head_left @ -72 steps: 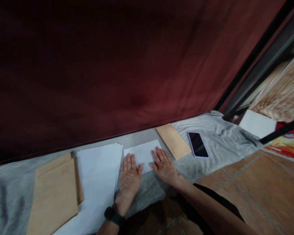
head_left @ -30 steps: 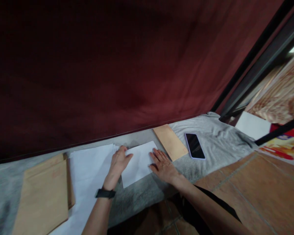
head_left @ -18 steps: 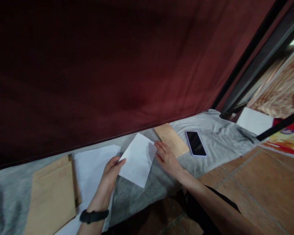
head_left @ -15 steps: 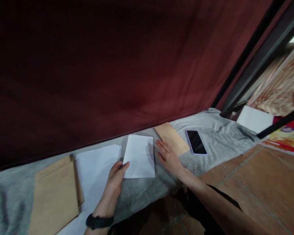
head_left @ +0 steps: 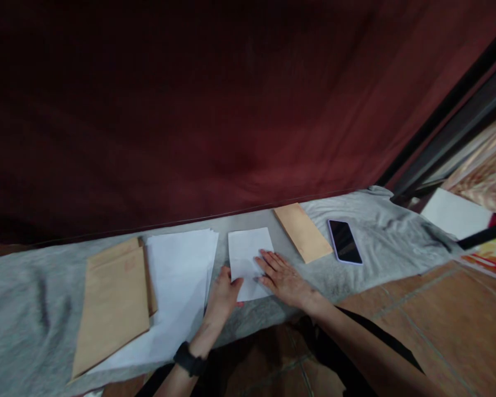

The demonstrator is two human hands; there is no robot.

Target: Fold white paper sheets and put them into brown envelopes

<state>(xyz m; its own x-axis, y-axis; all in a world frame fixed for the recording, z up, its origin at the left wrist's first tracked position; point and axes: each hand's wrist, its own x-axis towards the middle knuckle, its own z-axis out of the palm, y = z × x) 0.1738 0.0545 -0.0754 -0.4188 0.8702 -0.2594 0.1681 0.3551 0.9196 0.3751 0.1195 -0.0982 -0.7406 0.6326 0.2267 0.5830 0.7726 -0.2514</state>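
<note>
A folded white sheet (head_left: 248,251) lies on the grey cloth (head_left: 28,309), long side pointing away from me. My left hand (head_left: 223,295), a black band on its wrist, pinches the sheet's near left corner. My right hand (head_left: 283,278) rests flat on the sheet's near right part, fingers stretched out. A stack of white paper (head_left: 177,281) lies just left of the sheet. A small brown envelope (head_left: 302,231) lies to its right.
Large brown envelopes (head_left: 113,300) lie at the left of the paper stack. A black phone (head_left: 344,241) rests beyond the small envelope. A dark red curtain (head_left: 190,110) hangs behind the cloth. Tiled floor (head_left: 438,309) shows at the right.
The left hand lifted the folded sheet, turned it a quarter turn and laid it down again lengthwise. The right hand came back to lie flat on it.
</note>
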